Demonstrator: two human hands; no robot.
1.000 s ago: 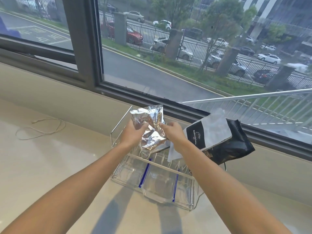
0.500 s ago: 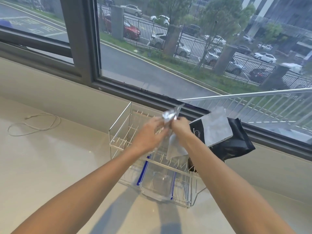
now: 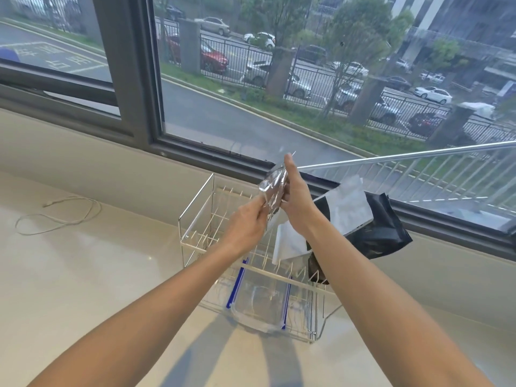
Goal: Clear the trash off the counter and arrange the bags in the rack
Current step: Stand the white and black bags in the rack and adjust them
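Pressing foil bag (image 3: 272, 188) between hands (image 3: 296, 203)

You won't find any lettering you can read on the bags in the rack: the black-and-white pouch (image 3: 346, 210) shows only blank panels from here. The one sign in view is outside the window, at the upper left corner, where white painted characters (image 3: 60, 58) lie on the road surface; they appear upside down and are too blurred to make out.
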